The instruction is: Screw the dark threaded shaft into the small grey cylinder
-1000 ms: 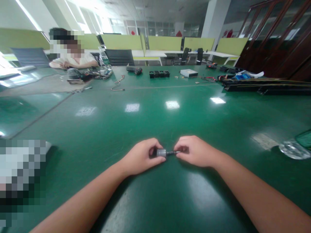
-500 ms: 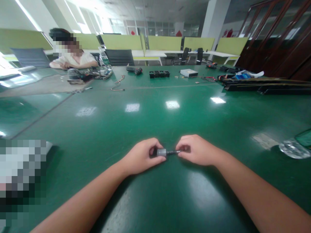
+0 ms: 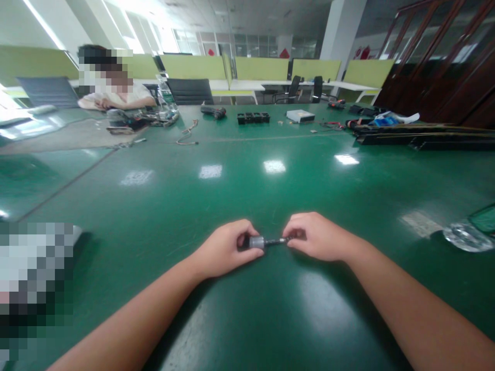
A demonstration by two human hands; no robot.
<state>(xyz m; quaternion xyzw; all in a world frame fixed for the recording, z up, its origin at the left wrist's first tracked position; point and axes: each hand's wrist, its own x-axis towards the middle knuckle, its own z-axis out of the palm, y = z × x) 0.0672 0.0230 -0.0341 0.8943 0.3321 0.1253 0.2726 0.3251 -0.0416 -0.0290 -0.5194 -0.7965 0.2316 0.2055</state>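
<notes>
Low over the green table, a small grey metal cylinder lies level between my hands. My left hand grips it between thumb and fingers from the left. Out of its right end comes a thin dark rod, too blurred to name its kind. The fingers of my right hand pinch the rod's far end, and the fingers partly cover it. Whether the cylinder touches the tabletop I cannot tell.
A pixelated box-like item lies at left, a clear glass object at right. Farther back are black blocks, a white box, cables and dark rails. A person sits at the far left.
My right hand has shifted slightly to the right and up along the rod, baring a little more of it. My left hand and the cylinder stay almost where they were.
</notes>
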